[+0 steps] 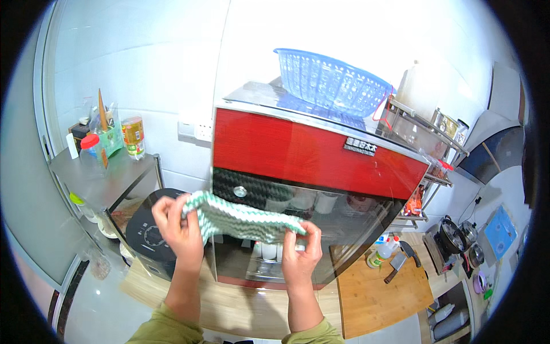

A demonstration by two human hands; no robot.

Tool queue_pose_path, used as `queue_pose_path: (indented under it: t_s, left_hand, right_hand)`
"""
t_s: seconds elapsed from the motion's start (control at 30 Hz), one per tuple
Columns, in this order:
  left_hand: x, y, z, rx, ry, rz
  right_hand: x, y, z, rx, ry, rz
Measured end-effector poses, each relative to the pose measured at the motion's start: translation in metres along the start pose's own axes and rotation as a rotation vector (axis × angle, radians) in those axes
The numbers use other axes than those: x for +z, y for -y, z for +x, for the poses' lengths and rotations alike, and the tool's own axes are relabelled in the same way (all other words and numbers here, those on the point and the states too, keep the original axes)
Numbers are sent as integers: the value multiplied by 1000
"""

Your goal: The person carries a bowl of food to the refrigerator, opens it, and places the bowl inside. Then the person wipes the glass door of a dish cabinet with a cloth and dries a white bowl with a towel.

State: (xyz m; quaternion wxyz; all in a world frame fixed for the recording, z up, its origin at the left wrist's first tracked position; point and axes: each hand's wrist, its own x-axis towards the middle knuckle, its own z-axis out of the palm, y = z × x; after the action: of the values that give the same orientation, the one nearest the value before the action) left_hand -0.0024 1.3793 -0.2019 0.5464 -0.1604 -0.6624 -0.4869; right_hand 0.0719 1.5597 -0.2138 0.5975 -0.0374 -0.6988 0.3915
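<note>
A green-and-white striped cloth (245,219) is stretched in the air between both hands, its upper edge folded over. My left hand (178,221) pinches its left end, and my right hand (303,247) grips the right corner between thumb and fingers. Behind the cloth stands a red and black cabinet (300,146) with a dark glass front, through which white bowls or cups show. On top of that cabinet rests a blue plastic basket (333,81). The cloth hides part of the glass front.
Left of the cabinet sits a black rice cooker or similar appliance (148,234), beside a metal shelf (124,176) with jars. To the right, a wooden cutting board (382,296) carries a cleaver (396,264) and a white bottle (380,253). Farther right, a wok (451,234) rests on a stove.
</note>
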Motion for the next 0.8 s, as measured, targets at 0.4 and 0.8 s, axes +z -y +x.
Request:
queue_pose_path:
  t_s: [0.4, 0.8]
  left_hand:
    - [55, 23, -14, -204, 285, -440]
    - [52, 16, 30, 165, 254, -467]
  right_hand:
    - [84, 18, -22, -445, 43, -499]
    - [87, 57, 10, -472, 12, -547]
